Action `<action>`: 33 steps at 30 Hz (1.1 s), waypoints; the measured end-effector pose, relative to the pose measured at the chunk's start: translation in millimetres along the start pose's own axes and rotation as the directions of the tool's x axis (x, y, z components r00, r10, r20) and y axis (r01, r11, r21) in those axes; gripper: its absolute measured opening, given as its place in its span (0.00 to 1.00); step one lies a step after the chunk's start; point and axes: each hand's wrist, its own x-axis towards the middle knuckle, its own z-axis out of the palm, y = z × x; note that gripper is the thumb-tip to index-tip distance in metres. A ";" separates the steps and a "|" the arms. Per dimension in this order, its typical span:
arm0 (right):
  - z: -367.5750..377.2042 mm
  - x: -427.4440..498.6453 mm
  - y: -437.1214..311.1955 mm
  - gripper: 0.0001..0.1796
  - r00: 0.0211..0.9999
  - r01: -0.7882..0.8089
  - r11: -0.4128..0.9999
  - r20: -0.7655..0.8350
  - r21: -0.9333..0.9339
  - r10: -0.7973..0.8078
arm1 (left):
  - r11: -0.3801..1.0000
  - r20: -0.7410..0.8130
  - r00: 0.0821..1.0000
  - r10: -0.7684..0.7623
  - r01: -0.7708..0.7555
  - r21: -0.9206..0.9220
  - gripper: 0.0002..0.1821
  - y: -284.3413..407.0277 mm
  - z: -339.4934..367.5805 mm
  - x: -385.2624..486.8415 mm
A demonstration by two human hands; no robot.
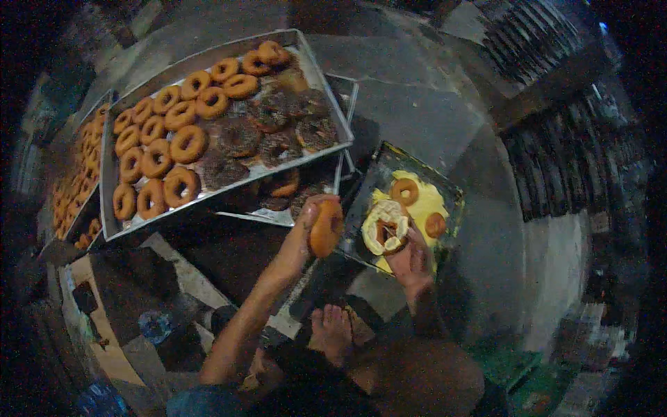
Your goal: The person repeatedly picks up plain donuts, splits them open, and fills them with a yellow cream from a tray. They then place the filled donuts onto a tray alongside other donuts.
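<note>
My left hand (301,229) grips a plain golden-brown ring doughnut (326,229), turned on edge. In my right hand (411,263) is another ring doughnut (371,230), its face coated unevenly with a pale yellow spread. That hand is over a dark shallow tray (359,208) smeared with yellow cream (430,200). Two more doughnuts lie in the cream: a ring doughnut (415,192) and a smaller-looking one (435,225). Left of my hands, a large metal tray (224,194) bears rows of plain doughnuts (188,144) and several dark, chocolate-looking ones (271,112).
Below the large tray, a second tray (255,216) pokes out with dark doughnuts. Another tray of plain doughnuts (78,180) stands at far left. A bare foot (331,331) is below my hands. Dark ridged objects (552,161) line the right, beyond the concrete floor (484,276).
</note>
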 end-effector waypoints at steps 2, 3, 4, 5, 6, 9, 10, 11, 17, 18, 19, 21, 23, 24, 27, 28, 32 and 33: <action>12.3 1.0 -40.4 0.35 0.982 -0.169 0.584 0.189 0.794 0.026 | 0.999 -0.016 0.999 -0.028 0.028 -0.024 0.31 7.9 0.2 -3.9; 21.3 0.1 -58.1 0.35 0.984 -0.098 0.744 0.175 0.662 -0.026 | 0.998 -0.020 0.999 -0.047 0.046 -0.038 0.32 11.6 1.7 -9.4; 29.9 0.0 -74.8 0.35 0.983 -0.007 0.867 0.164 0.498 -0.086 | 0.986 0.022 0.999 -0.034 0.037 -0.161 0.31 14.6 5.1 -6.3; 36.5 -2.1 -89.0 0.35 0.976 0.095 0.946 0.160 0.309 -0.150 | 0.993 0.000 1.000 -0.007 0.007 -0.120 0.32 18.2 7.7 -8.2; 43.7 -0.6 -99.9 0.33 0.964 0.177 0.961 0.158 0.212 -0.213 | 0.997 -0.021 1.000 0.017 -0.019 -0.081 0.32 20.8 11.4 -10.9; 64.5 0.6 -116.4 0.31 0.905 0.422 0.877 0.168 -0.228 -0.392 | 0.996 -0.063 0.995 0.071 -0.074 -0.043 0.32 29.6 19.0 -16.3; 68.1 -3.8 -118.0 0.30 0.867 0.498 0.781 0.221 -0.378 -0.446 | 0.991 -0.063 0.996 0.069 -0.076 -0.112 0.32 33.4 18.3 -17.9; 71.8 -2.9 -117.1 0.30 0.808 0.589 0.734 0.248 -0.339 -0.534 | 0.980 -0.066 0.996 0.066 -0.077 -0.183 0.32 34.6 19.9 -20.0; 79.9 -0.1 -106.6 0.28 0.930 0.353 0.893 0.001 -0.279 -0.367 | 0.990 -0.130 0.984 0.119 -0.127 -0.060 0.32 25.7 25.2 -16.9; 81.0 0.1 -105.9 0.28 0.941 0.320 0.927 -0.045 -0.198 -0.334 | 0.987 -0.141 0.977 0.163 -0.160 0.033 0.32 22.3 25.8 -14.4; 80.7 -0.3 -105.5 0.28 0.896 0.435 0.865 0.031 -0.249 -0.442 | 0.973 -0.148 0.966 0.211 -0.193 0.128 0.31 20.0 25.9 -11.7; 81.1 -5.1 -105.3 0.28 0.837 0.544 0.773 0.142 -0.325 -0.529 | 0.988 -0.171 0.975 0.143 -0.152 -0.039 0.30 19.1 21.9 -11.6; 81.0 -9.7 -104.4 0.28 0.829 0.558 0.802 0.175 -0.211 -0.531 | 0.984 -0.164 0.986 0.021 -0.049 -0.170 0.29 20.9 17.3 -14.6; 81.0 -10.3 -103.1 0.28 0.803 0.596 0.769 0.193 -0.233 -0.564 | 0.976 -0.150 0.988 -0.035 0.001 -0.219 0.29 21.5 16.0 -16.8; 81.4 -5.6 -97.4 0.28 0.855 0.516 0.802 0.123 -0.301 -0.504 | 0.998 -0.152 0.988 0.008 -0.018 -0.066 0.30 16.8 21.8 -17.5; 82.4 -3.1 -94.4 0.28 0.889 0.456 0.848 0.096 -0.269 -0.447 | 0.996 -0.165 0.986 -0.015 0.000 -0.092 0.29 13.1 25.6 -14.4; 82.8 -10.9 -83.6 0.25 0.991 -0.034 0.995 0.134 0.098 0.021 | 0.981 -0.260 0.954 0.147 -0.106 0.165 0.23 10.5 24.6 -5.1; 81.1 -11.7 -79.1 0.25 0.944 -0.294 0.940 0.205 0.174 0.257 | 0.939 -0.264 0.943 0.204 -0.113 0.325 0.24 13.2 19.8 -4.4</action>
